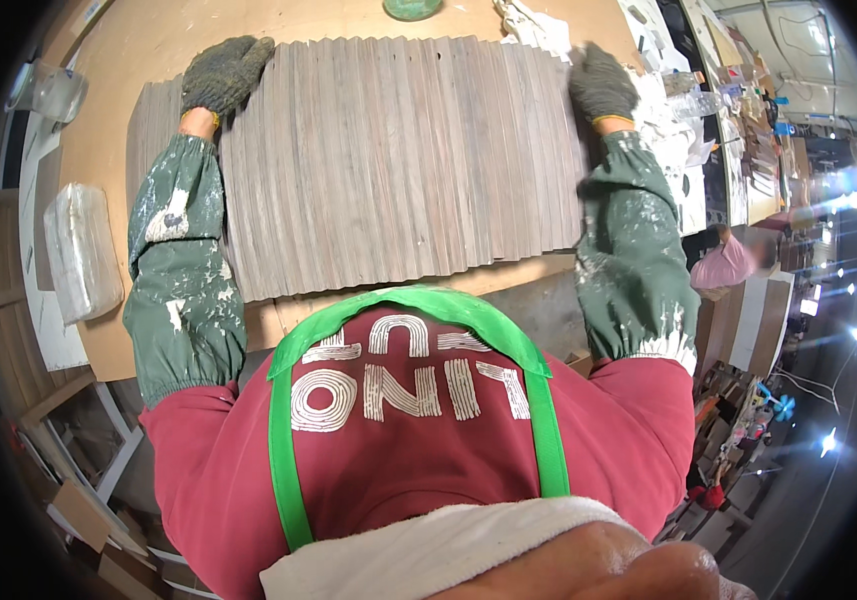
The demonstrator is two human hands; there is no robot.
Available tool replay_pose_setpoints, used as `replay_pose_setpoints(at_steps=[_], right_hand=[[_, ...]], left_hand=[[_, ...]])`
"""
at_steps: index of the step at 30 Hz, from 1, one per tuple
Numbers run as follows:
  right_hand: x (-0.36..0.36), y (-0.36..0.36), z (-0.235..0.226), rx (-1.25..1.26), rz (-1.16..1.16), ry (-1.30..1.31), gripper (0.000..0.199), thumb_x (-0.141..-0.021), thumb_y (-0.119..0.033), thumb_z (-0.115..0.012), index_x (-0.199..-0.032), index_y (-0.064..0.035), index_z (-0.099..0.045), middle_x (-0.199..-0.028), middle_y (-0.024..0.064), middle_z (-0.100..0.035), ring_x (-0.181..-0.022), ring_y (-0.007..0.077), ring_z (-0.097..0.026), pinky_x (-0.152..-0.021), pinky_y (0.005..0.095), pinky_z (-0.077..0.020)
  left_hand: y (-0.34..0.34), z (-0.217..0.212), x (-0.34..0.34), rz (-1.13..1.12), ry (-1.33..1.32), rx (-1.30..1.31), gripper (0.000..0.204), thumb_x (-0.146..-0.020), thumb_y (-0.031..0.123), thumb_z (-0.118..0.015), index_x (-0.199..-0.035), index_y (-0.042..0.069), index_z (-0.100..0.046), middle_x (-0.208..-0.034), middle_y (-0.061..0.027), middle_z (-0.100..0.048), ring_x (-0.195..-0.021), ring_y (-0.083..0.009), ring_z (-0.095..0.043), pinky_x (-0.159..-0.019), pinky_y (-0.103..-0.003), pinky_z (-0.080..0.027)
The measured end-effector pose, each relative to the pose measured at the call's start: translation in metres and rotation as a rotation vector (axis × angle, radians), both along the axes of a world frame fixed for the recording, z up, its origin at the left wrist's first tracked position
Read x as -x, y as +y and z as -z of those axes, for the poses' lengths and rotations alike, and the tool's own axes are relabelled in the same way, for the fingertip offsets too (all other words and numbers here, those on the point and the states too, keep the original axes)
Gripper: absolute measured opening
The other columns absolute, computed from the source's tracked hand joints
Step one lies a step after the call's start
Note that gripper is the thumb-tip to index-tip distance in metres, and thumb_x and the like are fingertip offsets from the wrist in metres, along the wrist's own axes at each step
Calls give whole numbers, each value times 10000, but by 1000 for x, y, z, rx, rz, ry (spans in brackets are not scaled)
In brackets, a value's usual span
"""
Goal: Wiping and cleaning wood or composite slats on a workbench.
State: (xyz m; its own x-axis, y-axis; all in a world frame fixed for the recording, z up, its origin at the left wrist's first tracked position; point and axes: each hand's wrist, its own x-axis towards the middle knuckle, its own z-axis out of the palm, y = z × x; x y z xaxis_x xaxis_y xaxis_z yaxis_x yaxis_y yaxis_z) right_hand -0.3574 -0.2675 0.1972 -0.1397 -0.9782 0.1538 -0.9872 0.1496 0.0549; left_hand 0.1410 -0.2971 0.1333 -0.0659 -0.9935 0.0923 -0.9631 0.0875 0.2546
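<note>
- Wooden slats (388, 160): grey-brown, fine lengthwise grain, laid as narrow parallel strips.
- Left hand (223, 72) and right hand (600, 82): knit gloves of dark speckled grey, with an orange-yellow cuff edge.
- Sleeve covers (180, 270): dull green, blotched with white smears.
- Shirt (418, 440): dark red, with white striped lettering.
- Apron straps (283, 440): bright green.
- Tabletop (138, 50): pale tan.
- Round dish (412, 8): green.
- Wrapped bundle (80, 250): cloudy white.
- Person at far right (723, 265): pink top.
</note>
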Motion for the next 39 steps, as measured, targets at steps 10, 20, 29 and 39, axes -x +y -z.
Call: replay_pose_setpoints(at_steps=[10,20,29,39], right_hand=[[3,40,4,65,-258,12,520,-913,-440,-453,-1257,-57,-527,-1159,212,-595,-1078,346,-569,-933,437,-432],[3,112,-6,123,-326,-16,450,-872,-392,-554,-1205,-90,-563,-1065,203,-621,-1004,337,-598,-887,445,-458],[-3,206,-14,129,-437,-37,469,-846,-271,-636,-1263,-84,-532,-1047,155,-625,-949,310,-603,-821,379,-490],[21,264,-27,53,-80,-36,444,-828,-248,-612,-1235,-81,-545,-1013,130,-626,-926,312,-607,-819,415,-483]], left_hand=[[1,-10,3,31,-11,28,546,-879,510,-448,-1150,74,-634,-1185,-131,-616,-1105,-316,-557,-963,-385,-402],[5,-24,6,-24,64,-71,579,-881,529,-441,-1179,62,-610,-1216,-138,-598,-1134,-311,-544,-973,-386,-394],[-9,-15,5,-6,27,-141,662,-872,609,-382,-1229,90,-584,-1260,-132,-574,-1197,-316,-499,-1027,-406,-342],[-11,-11,-1,28,39,-130,612,-905,540,-389,-1228,54,-571,-1264,-148,-565,-1174,-303,-518,-1003,-365,-362]])
